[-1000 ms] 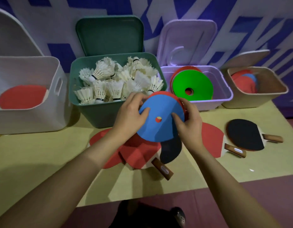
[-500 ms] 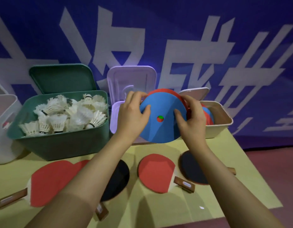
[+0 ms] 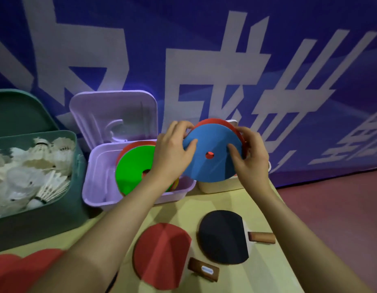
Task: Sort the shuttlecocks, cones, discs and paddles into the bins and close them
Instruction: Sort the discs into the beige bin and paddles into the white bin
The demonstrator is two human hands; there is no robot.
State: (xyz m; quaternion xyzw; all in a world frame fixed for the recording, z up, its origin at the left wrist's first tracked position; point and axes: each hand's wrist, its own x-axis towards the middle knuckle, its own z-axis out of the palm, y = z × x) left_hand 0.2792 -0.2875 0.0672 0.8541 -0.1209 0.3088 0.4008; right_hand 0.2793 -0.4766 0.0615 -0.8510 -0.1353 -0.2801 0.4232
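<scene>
Both hands hold a stack of flat discs upright in the air, a blue disc (image 3: 213,153) in front and red ones behind it. My left hand (image 3: 172,149) grips the stack's left edge, my right hand (image 3: 250,153) its right edge. The stack hovers over the beige bin (image 3: 221,186), which it mostly hides. The open lilac bin (image 3: 139,193) to the left holds a green disc (image 3: 134,168) over red ones. A red paddle (image 3: 162,252) and a black paddle (image 3: 222,240) lie on the table in front.
The green bin (image 3: 75,187) at left is full of white shuttlecocks (image 3: 31,166), its lid up. The lilac lid (image 3: 113,117) stands open against the blue banner wall. More red paddles (image 3: 22,269) lie at the lower left. The table's right edge (image 3: 287,216) meets red floor.
The view has turned right and both hands have carried the disc stack right and up, from above the paddles to over the beige bin. Grip unchanged.
</scene>
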